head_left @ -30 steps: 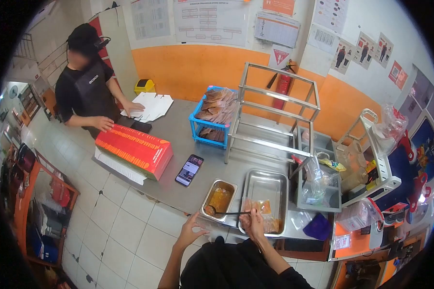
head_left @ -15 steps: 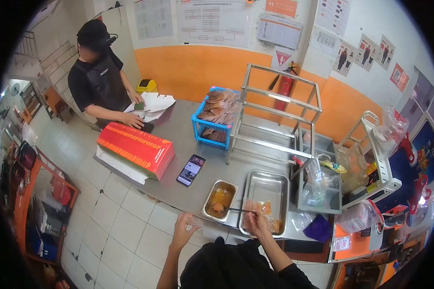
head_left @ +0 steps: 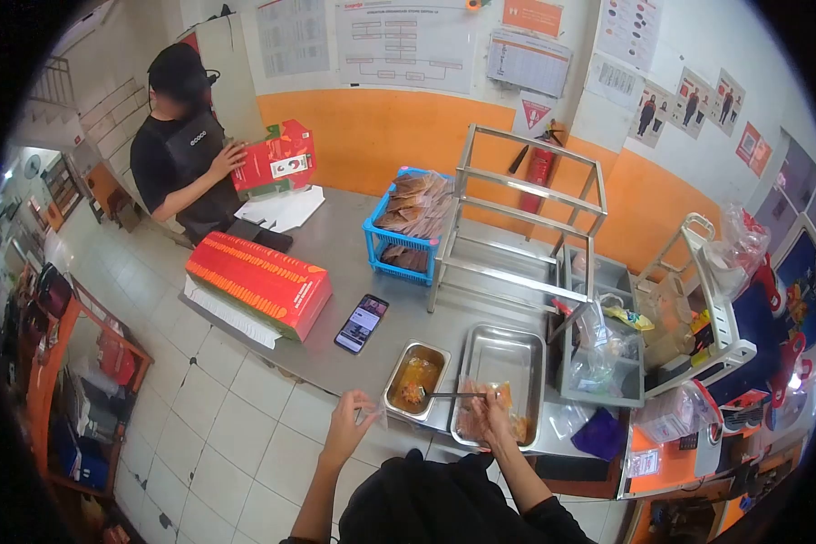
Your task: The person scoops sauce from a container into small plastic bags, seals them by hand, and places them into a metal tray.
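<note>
My right hand point(head_left: 492, 422) is closed on the dark handle of a ladle point(head_left: 458, 395). The ladle's bowl end rests in orange-brown sauce inside a small steel pan point(head_left: 446, 361). Beneath that hand is a larger steel tray point(head_left: 508, 337), with filled clear packets point(head_left: 470, 424) of something orange in its near half. To the left of the small pan, my left hand point(head_left: 346, 428) pinches a small clear plastic bag point(head_left: 378, 419), held up in front of the table edge. The bag's contents, if any, are hard to make out.
A phone point(head_left: 362, 324) lies left of the pan, beside a long red box point(head_left: 261, 286). Behind stand a blue basket point(head_left: 385, 238) of brown packets and a steel rack point(head_left: 526, 219). Grey bins point(head_left: 603, 381) and a purple cloth point(head_left: 598, 433) sit right. A co-worker point(head_left: 186, 150) handles a red carton point(head_left: 276, 156).
The co-worker has lifted a red carton off the table. My right hand and the ladle handle have risen slightly; my left hand has shifted a little, still with the bag.
</note>
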